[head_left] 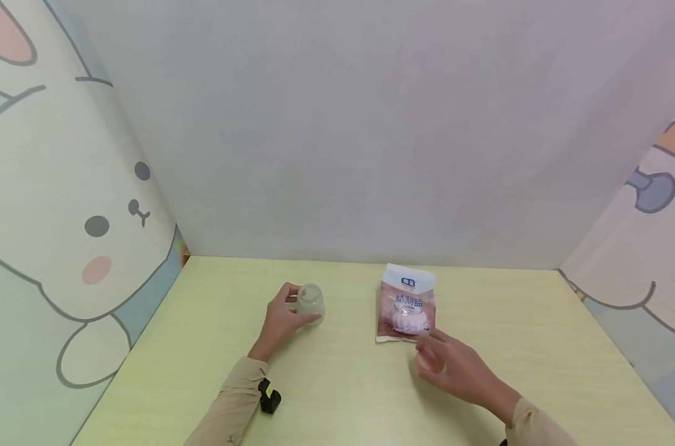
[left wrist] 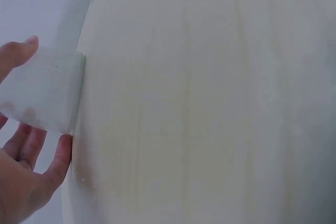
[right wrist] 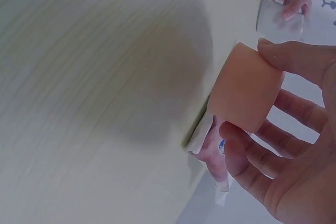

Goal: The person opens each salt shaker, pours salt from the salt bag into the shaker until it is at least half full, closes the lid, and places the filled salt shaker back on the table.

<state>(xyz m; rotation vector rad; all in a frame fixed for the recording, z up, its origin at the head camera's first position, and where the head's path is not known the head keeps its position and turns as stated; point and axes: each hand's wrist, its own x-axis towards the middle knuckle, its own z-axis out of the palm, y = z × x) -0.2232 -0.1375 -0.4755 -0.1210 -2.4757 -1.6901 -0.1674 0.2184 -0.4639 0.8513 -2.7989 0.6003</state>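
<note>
A small translucent jar stands on the table, its round mouth facing up in the head view. My left hand grips it from the left side, thumb across the near wall and fingers round the back. In the left wrist view the jar has frosted-looking walls and sits between thumb and fingers. My right hand holds a short peach-coloured cylinder, like a cap, between thumb and fingers. That hand is just in front of the lower right corner of a salt bag, which lies flat, printed side up.
The pale wooden table runs back to a plain light wall. Cartoon-printed sheets hang along both sides. A black wrist strap sits on the left sleeve.
</note>
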